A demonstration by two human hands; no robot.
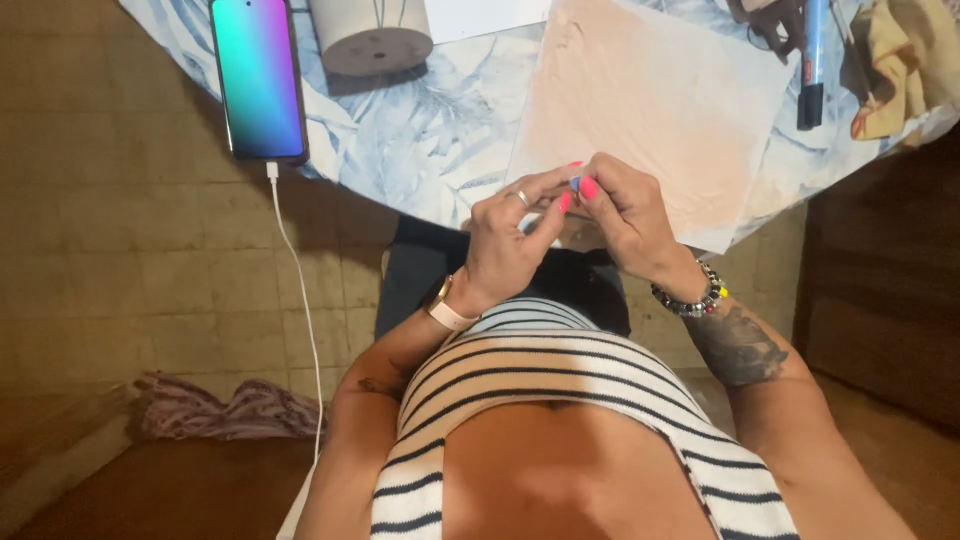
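Both hands pinch a small blue object (575,184) at the table edge (440,190). Left hand (510,245) and right hand (625,215) grip it closed-fingered; the pink sheet (650,100) lies bare.

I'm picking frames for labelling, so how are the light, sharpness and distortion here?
Head view: dim, warm indoor light; the glowing phone screen is the brightest spot; wide-lens bending curves the table edge; both hands, left and right, look slightly soft, so the small item they pinch is unclear.

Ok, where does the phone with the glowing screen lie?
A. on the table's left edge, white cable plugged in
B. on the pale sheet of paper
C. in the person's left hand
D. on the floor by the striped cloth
A: the phone lies on the leaf-patterned table at its left edge, its white cable hanging down.
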